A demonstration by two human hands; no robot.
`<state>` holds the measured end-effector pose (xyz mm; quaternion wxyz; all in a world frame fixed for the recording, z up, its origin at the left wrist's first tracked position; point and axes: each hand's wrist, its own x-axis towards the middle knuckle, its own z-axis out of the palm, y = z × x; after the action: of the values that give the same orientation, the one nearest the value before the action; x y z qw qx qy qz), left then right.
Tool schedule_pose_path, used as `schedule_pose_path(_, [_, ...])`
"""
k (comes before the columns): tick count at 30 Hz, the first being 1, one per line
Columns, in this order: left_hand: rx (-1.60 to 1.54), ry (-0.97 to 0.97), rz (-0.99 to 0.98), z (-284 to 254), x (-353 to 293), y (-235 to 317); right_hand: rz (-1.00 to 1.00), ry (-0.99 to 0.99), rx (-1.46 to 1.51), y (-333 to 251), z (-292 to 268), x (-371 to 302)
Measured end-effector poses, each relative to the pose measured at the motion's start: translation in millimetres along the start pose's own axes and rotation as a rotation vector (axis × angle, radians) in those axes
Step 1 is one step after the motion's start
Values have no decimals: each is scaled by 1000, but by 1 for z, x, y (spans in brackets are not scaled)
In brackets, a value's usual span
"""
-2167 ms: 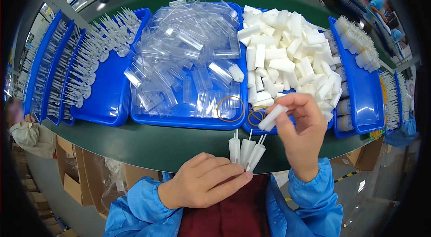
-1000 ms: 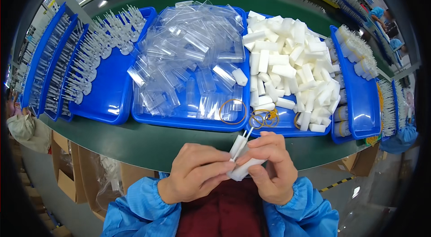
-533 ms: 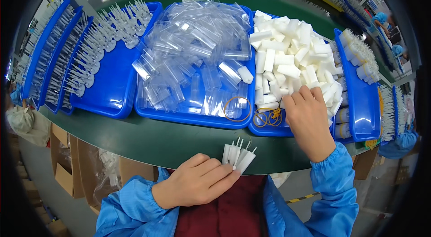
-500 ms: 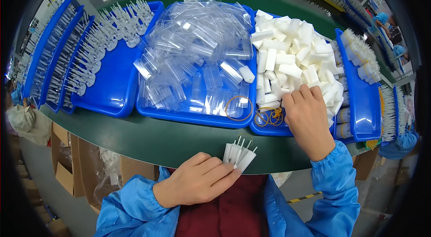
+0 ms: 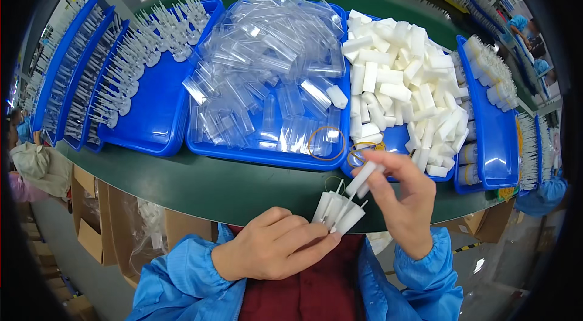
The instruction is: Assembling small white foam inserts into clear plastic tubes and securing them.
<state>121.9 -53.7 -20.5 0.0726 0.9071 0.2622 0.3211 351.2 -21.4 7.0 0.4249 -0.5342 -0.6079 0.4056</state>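
Right hand (image 5: 405, 199): pinching one white cap (image 5: 362, 177) between thumb and fingertips, long axis tilted, lower end toward 7 o'clock. Just below it, at 7 o'clock and almost touching, a fan of capped sticks (image 5: 337, 215). Left hand (image 5: 273, 248): closed round the base of that fan, thin stick tips poking up toward 1 o'clock. Right hand nearer the loose cap, left nearer the fan.

Caps: small, matte, opaque white plastic cylinders. At 12 o'clock from the right hand, a heap of the same caps (image 5: 401, 84) in a blue tray (image 5: 398, 139). At 11 o'clock, glossy clear tubes (image 5: 273, 72) heaped in another blue tray (image 5: 267, 158), with a tan rubber band (image 5: 327, 142) on its near edge. Far at 10 o'clock, rows of white-headed sticks (image 5: 143, 54). Beneath the trays, a dark green bench (image 5: 200, 184).
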Motion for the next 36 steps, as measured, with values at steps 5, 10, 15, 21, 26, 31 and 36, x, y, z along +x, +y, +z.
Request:
schedule_pose_path(5, [1, 26, -47, -2, 2, -4, -39, -177, -95, -3, -5, -9])
schedule_pose_path(10, [15, 50, -18, 2, 3, 0, 24, 219, 119, 4, 6, -8])
schedule_pose_path(15, [32, 31, -12, 4, 3, 1, 154, 63, 204, 3, 8, -15])
schedule_pose_path(21, [28, 66, -10, 5, 2, -3, -131, 147, -77, 9, 7, -18])
schedule_pose_path(26, [30, 83, -25, 4, 5, -6, -179, -5, -42, 12, 11, -21])
schedule_pose_path(31, [4, 131, -35, 3, 2, -8, -310, -97, -134, 9, 5, -18])
schedule_pose_path(36, [-100, 231, -88, 11, -8, -13, -395, -58, -29, 22, 11, -24])
